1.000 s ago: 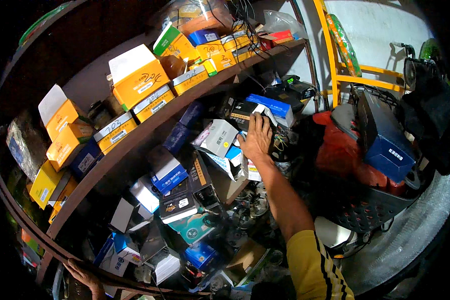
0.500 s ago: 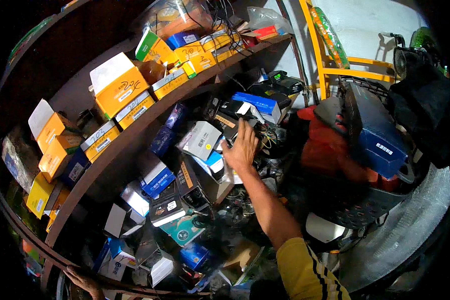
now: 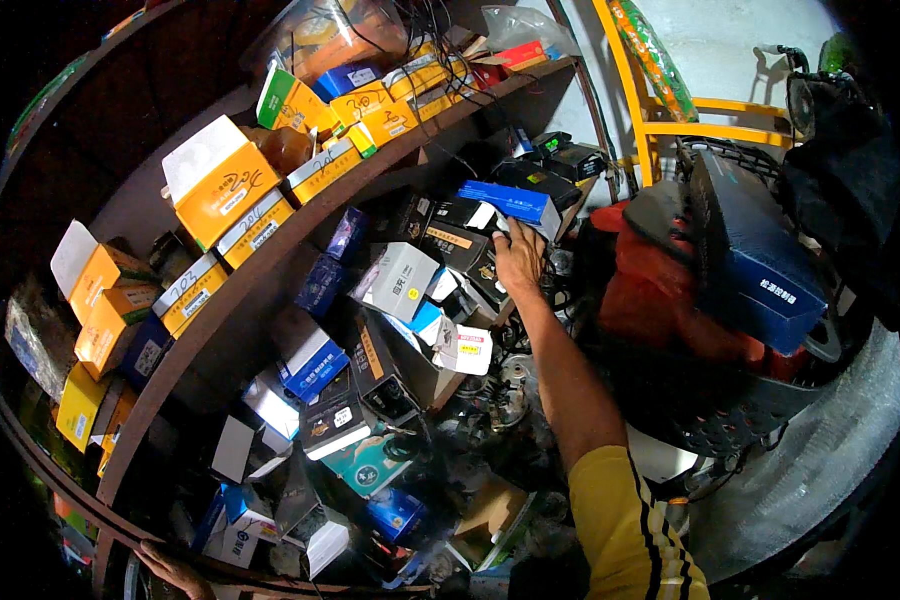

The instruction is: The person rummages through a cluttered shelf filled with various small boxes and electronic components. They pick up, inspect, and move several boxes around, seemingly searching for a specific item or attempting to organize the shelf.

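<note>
My right hand reaches deep into the lower shelf, its fingers bent downward and slightly apart. It is at the right end of a black box with an orange strip, just below a long blue box. The fingertips are partly hidden, and I see nothing clearly held. By the thumb shows a small white flap. Nearer me are a grey-white carton and an open white box flap with a red and yellow label. My left hand lies with fingers extended at the shelf's front edge, lower left; most of it is cut off.
Above runs a brown shelf edge, with yellow cartons and loose black cables behind it. Metal parts lie below my right forearm. On the right stands a black basket with red cloth and a dark blue box.
My right hand has moved further in and slightly right, from above the boxes to beside the blue box. The labelled white flap is now uncovered. My left hand has barely moved.
</note>
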`<state>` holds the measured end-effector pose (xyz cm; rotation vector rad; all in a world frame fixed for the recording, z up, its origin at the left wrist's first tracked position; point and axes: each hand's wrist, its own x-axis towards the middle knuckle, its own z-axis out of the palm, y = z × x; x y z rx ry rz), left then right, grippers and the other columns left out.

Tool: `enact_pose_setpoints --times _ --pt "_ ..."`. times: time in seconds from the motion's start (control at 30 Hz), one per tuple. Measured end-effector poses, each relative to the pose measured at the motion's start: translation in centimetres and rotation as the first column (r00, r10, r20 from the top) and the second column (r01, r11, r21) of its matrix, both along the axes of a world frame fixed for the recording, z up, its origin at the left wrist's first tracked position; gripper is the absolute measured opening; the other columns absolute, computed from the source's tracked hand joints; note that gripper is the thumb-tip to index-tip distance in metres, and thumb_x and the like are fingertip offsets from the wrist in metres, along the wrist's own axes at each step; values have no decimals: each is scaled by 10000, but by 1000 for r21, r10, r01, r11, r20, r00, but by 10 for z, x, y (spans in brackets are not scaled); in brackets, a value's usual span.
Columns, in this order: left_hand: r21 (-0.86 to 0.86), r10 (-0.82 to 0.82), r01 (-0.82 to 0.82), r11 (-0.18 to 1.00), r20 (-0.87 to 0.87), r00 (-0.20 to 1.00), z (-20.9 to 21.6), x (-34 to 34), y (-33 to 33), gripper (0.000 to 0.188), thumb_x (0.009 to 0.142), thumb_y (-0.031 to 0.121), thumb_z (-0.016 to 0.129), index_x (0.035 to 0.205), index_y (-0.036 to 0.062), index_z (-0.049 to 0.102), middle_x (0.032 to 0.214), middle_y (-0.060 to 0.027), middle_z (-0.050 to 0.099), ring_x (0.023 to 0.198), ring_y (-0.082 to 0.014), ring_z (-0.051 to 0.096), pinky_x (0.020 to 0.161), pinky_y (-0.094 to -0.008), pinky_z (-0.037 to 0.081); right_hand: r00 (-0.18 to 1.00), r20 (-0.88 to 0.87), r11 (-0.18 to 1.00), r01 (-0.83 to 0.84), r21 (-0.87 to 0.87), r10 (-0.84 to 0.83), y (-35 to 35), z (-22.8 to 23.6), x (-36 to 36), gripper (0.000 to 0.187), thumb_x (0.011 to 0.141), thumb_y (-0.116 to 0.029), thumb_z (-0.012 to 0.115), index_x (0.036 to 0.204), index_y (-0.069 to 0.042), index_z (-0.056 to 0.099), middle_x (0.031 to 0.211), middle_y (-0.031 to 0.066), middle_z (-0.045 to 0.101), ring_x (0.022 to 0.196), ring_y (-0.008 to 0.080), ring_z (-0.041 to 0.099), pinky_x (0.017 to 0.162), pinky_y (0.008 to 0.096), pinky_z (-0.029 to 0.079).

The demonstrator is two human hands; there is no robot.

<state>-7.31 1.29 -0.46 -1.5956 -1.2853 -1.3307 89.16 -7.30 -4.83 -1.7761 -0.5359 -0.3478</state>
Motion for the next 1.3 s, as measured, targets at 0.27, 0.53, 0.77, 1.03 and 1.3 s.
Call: enact_pose_setpoints --times 0.27,0.53,0.77,1.03,1.3 --pt "-17 -279 346 938 555 784 25 94 -51 829 1073 502 543 1626 -41 248 1581 -282 422 1311 -382 535 1095 -487 460 989 67 971 -139 196 129 18 -30 -7 583 1120 -444 281 1309 -65 682 1358 228 606 1229 456 566 1075 506 425" --pt "2 -258 317 949 584 769 27 97 -55 796 1088 474 529 1618 -54 259 1576 -280 431 1311 -373 535 1095 -483 458 976 193 933 -157 325 97 9 -30 -21 511 1112 -363 339 1202 -4 692 1179 248 696 1119 455 629 986 531 475" --pt "17 -294 358 934 610 736 30 99 -56 769 1098 451 522 1611 -64 271 1573 -276 439 1312 -365 534 1096 -480 456 982 140 949 -158 273 123 4 -28 -21 526 1114 -368 328 1166 -2 702 1157 263 690 1105 467 624 980 538 473" --pt "105 -591 604 790 391 705 14 59 -44 751 1093 453 537 1603 -50 310 1561 -261 468 1298 -360 558 1099 -460 458 977 142 939 -192 286 157 -4 -24 -17 495 1109 -366 390 1152 15 703 1121 269 682 1073 482 620 941 545 482" --pt "-24 -185 249 968 600 778 31 107 -63 788 1084 490 539 1608 -48 301 1574 -274 450 1336 -375 543 1119 -473 449 984 175 919 -45 393 -26 -12 -29 2 409 949 -121 677 1334 7 624 1300 225 634 1228 438 585 1065 468 453"
